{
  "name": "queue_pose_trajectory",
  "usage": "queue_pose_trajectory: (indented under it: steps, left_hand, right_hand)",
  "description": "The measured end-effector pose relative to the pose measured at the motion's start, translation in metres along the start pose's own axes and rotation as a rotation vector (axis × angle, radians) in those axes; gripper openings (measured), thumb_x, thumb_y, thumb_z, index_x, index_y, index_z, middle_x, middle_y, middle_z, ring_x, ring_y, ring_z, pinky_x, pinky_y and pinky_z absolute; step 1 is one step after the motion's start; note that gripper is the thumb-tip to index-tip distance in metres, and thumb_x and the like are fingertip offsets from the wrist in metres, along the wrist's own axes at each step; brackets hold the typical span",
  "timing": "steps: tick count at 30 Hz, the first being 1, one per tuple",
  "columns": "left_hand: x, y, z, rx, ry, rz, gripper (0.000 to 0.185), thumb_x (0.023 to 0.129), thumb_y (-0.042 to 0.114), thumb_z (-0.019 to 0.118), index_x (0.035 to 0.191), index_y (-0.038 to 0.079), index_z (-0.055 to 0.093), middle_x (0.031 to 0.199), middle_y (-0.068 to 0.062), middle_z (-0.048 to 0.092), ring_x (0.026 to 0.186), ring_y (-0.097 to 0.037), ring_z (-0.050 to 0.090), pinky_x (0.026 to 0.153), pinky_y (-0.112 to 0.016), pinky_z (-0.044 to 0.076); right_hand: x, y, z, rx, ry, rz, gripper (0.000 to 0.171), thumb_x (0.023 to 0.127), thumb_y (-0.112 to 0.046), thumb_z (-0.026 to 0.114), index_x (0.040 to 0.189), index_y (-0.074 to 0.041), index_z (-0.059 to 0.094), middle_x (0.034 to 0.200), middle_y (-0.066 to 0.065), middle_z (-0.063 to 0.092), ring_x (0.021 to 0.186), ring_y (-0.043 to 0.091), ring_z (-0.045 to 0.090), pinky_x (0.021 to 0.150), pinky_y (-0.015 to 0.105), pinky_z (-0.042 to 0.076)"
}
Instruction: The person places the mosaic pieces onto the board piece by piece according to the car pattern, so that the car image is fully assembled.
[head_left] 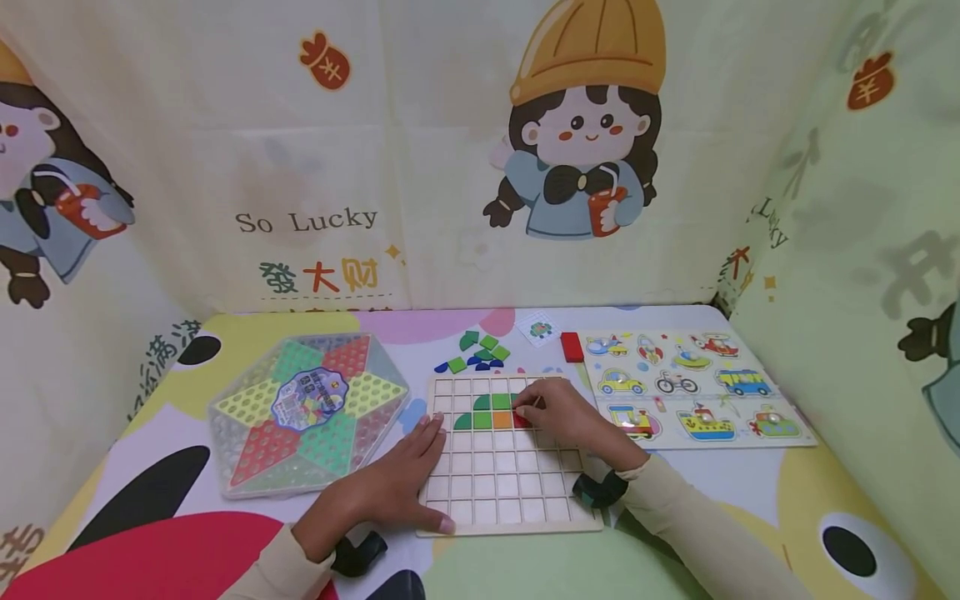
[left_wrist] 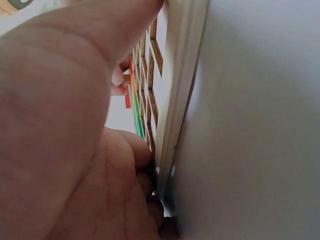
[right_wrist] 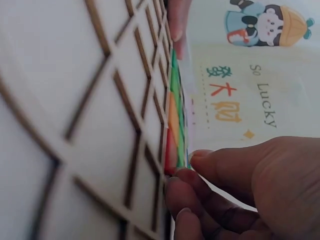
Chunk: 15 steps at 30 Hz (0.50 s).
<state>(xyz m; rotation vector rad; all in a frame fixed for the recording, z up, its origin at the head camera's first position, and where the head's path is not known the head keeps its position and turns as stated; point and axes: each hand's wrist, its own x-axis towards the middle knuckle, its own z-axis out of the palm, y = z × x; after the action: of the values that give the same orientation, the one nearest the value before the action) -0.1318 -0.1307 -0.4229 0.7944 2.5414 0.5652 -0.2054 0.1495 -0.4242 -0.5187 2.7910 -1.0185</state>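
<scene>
A pale wooden grid board (head_left: 510, 510) lies on the table. Green pieces (head_left: 482, 402) fill cells of two upper rows, with an orange square (head_left: 502, 420) and a red piece (head_left: 521, 420) in the lower of them. My left hand (head_left: 397, 475) rests along the board's left side, fingers extended, thumb at the near corner. Over the right end of the coloured cells, my right hand (head_left: 558, 412) pinches a small green piece between thumb and fingers; the fingertips partly cover it. In the right wrist view, these fingers (right_wrist: 192, 182) sit beside the red piece (right_wrist: 170, 152).
Loose green and blue pieces (head_left: 480, 353) lie beyond the board, near a small picture card (head_left: 538, 329) and a red block (head_left: 572, 347). A hexagonal checkers box (head_left: 307, 412) stands left. A vehicle picture board (head_left: 690, 387) lies right. Printed cloth hangs behind.
</scene>
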Motion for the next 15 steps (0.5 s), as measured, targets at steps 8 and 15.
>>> queue_pose_trajectory:
  steps: [8,15]
  left_hand:
    - [0.001,0.000,0.000,-0.006,-0.008,-0.007,0.119,0.074,0.069,0.070,0.155,0.002,0.014,0.162,-0.010,-0.002,0.147,-0.028,-0.007,0.115,-0.052,0.012]
    - [0.002,-0.001,0.000,-0.002,-0.005,-0.009,0.120,0.074,0.070,0.069,0.155,0.003,0.013,0.163,-0.009,-0.003,0.147,-0.028,-0.007,0.114,-0.052,0.013]
  right_hand:
    - [0.017,-0.002,-0.011,0.051,0.038,-0.012,0.015,0.092,-0.009,0.067,0.104,-0.010,0.076,0.092,-0.004,0.068,0.080,0.017,0.055,0.067,0.027,0.049]
    - [0.038,-0.003,-0.012,0.072,-0.012,-0.068,0.017,0.094,-0.011,0.065,0.108,-0.009,0.076,0.092,-0.002,0.069,0.079,0.018,0.055,0.067,0.028,0.048]
